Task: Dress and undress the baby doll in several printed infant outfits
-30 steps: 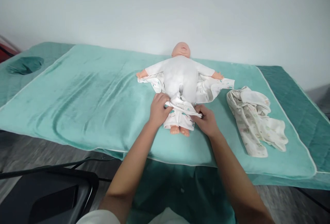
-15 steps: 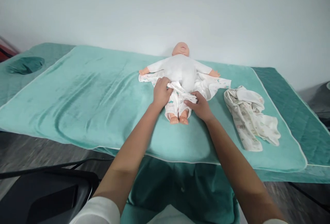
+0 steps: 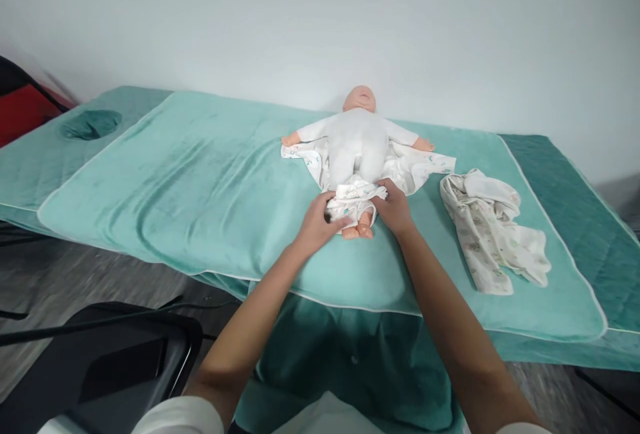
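Note:
A baby doll (image 3: 358, 137) with a white cloth body lies on its back, arms spread, its feet toward me. White printed baby pants (image 3: 354, 195) are bunched around its lower legs. My left hand (image 3: 320, 222) grips the pants at their left side, thumb across the front near the feet. On the other side my right hand (image 3: 393, 207) pinches the bunched waistband. Under the doll's back a white printed baby top (image 3: 417, 166) lies spread open, its sleeves out beneath the doll's arms.
Right of the doll lies a crumpled printed baby garment (image 3: 493, 231). A green velvet cover (image 3: 200, 181) spreads over the massage bed, which has a face hole (image 3: 91, 125) at the left. A black chair (image 3: 125, 354) stands below at the lower left, and a wall runs behind.
Both hands have drawn the pants down from the doll's thighs toward its feet, baring the white upper legs. My left hand has shifted lower. The view has turned slightly left.

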Demonstrator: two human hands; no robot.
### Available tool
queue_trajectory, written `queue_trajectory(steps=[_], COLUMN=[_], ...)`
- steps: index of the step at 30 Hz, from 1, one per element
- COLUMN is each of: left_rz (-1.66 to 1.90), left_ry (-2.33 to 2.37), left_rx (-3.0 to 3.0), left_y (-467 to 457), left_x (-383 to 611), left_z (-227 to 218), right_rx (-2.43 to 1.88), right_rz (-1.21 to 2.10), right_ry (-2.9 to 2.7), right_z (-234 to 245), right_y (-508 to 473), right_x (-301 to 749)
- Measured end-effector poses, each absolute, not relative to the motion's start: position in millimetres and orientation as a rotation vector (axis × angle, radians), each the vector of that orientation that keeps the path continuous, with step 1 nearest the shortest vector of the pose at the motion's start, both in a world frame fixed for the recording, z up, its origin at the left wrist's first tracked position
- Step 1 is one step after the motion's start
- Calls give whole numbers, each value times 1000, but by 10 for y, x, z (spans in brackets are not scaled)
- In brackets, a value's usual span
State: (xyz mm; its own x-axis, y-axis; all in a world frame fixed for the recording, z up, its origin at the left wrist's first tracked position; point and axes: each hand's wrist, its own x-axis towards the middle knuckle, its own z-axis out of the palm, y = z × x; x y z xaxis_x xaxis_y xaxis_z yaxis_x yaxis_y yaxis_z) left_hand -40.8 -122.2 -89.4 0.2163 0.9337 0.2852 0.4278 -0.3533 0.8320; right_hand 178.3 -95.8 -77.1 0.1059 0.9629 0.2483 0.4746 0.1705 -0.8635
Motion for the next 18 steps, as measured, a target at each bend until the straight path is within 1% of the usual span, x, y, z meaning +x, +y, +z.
queue_trajectory(steps=[3,6,13,18], left_rz=[1018,982,963,933], left_ry=[1203,1280,1312,1351], left_rx=[2041,2112,2200,2257], left_y=[-1350,-1402,-1392,-1365], left_x=[-410,-366,-365,-370], left_z=[-937,-925,-921,-943], right_rx=[-1435,-1447,-1499,-1441], right_rz=[640,633,585,697], right_ry=[-1540,-1575,-1750,-1801], right_z=[-763,-759,-753,-768], right_y=[-964,-1035,-1539,-1788], right_x=[1779,1788,1786,1782])
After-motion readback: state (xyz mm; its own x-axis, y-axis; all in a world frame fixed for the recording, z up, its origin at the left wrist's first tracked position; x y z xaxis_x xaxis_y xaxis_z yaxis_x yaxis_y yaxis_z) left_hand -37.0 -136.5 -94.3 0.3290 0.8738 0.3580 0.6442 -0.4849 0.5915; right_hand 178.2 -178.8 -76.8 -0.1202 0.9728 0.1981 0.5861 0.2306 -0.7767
